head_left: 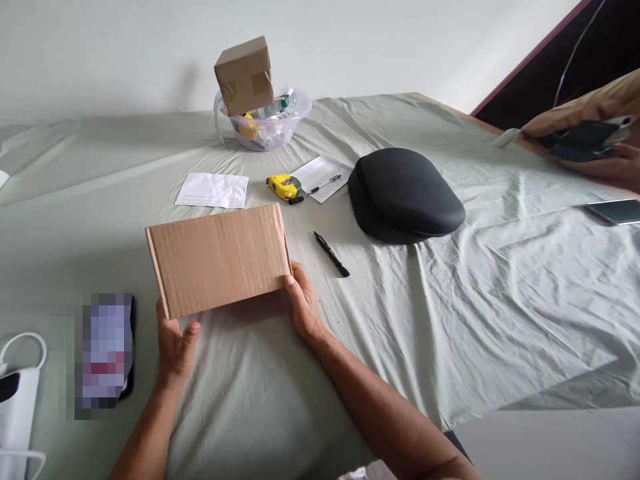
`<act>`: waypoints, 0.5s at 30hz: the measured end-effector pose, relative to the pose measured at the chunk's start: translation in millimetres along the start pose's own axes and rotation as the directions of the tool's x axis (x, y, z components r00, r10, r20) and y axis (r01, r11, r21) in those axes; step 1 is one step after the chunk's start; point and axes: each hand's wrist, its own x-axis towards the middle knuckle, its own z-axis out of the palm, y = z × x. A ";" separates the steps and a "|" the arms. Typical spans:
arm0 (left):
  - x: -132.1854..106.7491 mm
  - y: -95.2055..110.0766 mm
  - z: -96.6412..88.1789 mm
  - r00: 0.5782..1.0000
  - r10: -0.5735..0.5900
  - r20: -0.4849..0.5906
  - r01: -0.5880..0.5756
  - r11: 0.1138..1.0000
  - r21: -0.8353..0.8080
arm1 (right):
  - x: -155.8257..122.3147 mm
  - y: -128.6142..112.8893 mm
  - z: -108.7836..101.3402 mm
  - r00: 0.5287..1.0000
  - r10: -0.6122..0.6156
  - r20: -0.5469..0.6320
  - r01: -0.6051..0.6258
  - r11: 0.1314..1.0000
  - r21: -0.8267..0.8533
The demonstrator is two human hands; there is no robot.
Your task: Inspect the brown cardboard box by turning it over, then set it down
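Note:
A brown cardboard box is held up over the cloth-covered table, tilted so that its broad ribbed face shows. My left hand supports its lower left corner, thumb apart and the other fingers hidden behind the box. At the lower right corner, my right hand grips the box, thumb on the near edge and fingers round the side. To the right of the box lies a black pen. Beyond it are a yellow tape measure, a creased white paper and a printed sheet with a pen on it.
A black hard case sits right of centre. At the back, a clear plastic basin bears a smaller cardboard box. A blurred-out phone and a white power strip lie left. Another person's hands hold a dark object at right, near a phone.

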 end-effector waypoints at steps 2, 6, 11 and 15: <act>-0.1 -2.1 -0.9 0.998 0.036 -0.043 -0.038 0.998 -0.049 | -0.3 0.6 -0.3 1.000 0.006 0.007 -0.006 1.000 -0.010; -0.5 1.2 -0.8 0.994 0.022 -0.108 -0.025 0.999 -0.031 | -1.2 2.5 -0.6 1.000 0.012 0.028 -0.012 1.000 0.002; -2.8 1.7 1.1 0.997 -0.073 -0.022 0.072 0.997 -0.030 | 0.7 8.2 3.1 1.000 0.023 -0.012 -0.023 0.999 0.037; -4.6 -10.4 4.7 0.989 -0.119 -0.087 0.120 0.993 0.007 | 2.6 21.9 9.5 0.994 0.064 -0.092 -0.065 0.998 -0.011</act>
